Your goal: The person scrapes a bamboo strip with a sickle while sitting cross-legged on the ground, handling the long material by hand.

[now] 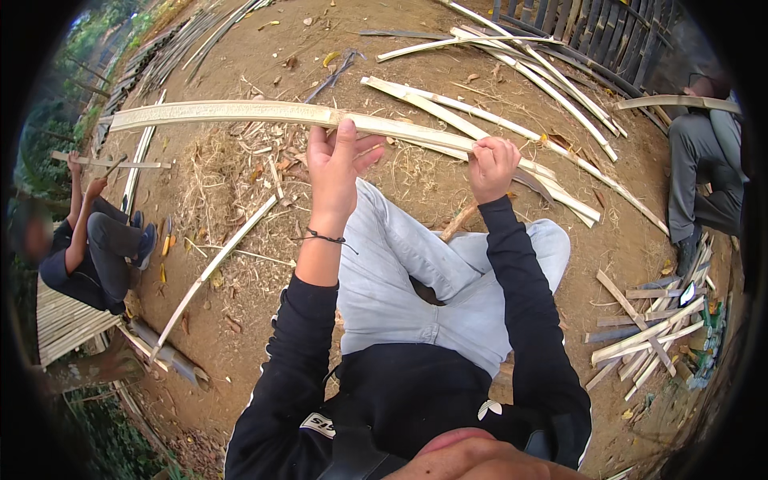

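A long, pale split bamboo strip (pixel 232 112) stretches across in front of me, raised above the ground and above my crossed legs. My left hand (pixel 340 168) grips it near its middle, thumb on the near face and some fingers behind, partly spread. At the strip's right end, my right hand (pixel 492 168) is closed around it, fingers curled. Just beyond and below the right hand lie more split bamboo strips (pixel 572 200) on the ground. Beside them, partly covered, is a dark curved piece (pixel 534 186) whose kind I cannot make out.
A person (pixel 88 248) squats at left holding a strip and a tool; another sits at right with a strip (pixel 680 102). Shavings (pixel 212 176) litter the dirt. A pile of cut bamboo pieces (pixel 652 328) lies at right, and a dark slatted panel (pixel 600 32) stands far right.
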